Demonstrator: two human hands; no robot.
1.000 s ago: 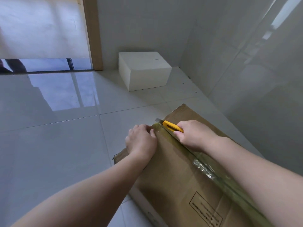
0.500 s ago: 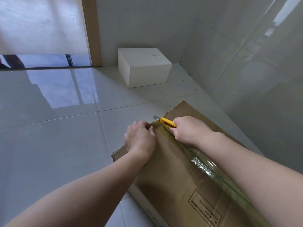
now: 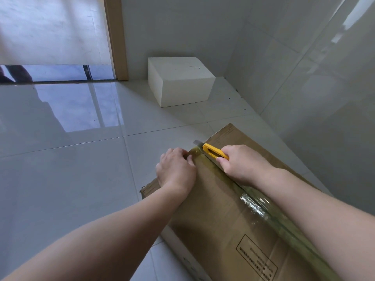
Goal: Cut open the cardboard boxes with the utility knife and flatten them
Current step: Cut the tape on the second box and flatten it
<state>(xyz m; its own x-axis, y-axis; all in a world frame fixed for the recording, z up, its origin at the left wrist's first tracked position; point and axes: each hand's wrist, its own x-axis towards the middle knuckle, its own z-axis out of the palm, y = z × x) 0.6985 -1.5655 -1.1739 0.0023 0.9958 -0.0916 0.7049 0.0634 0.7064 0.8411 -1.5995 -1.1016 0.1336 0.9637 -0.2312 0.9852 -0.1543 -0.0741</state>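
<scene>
Here the brown cardboard box (image 3: 219, 216) lies on the glossy tiled floor (image 3: 67, 179), close to the tiled wall (image 3: 316, 82) on the right, its top face crossed by a strip of shiny clear tape (image 3: 255, 205) running along the seam. The right hand (image 3: 241, 165) has its fingers curled round the yellow utility knife (image 3: 214, 152), gripping it at the far end of the taped seam, with the grey blade (image 3: 197, 142) poking out past the box's far edge over the floor. The left hand (image 3: 175, 169) rests on the box just beside the seam, its fingers bent over the far edge of the cardboard and holding that edge; the fingertips are hidden behind the knuckles. Both forearms reach in from the bottom and cover part of the box's near half, and a printed label (image 3: 256, 258) shows between them. Farther back, a white box (image 3: 179, 81) stands in the corner, well apart from the brown one, near a wooden door frame (image 3: 116, 37). To the left, the floor mirrors a pale window blind (image 3: 50, 29).
</scene>
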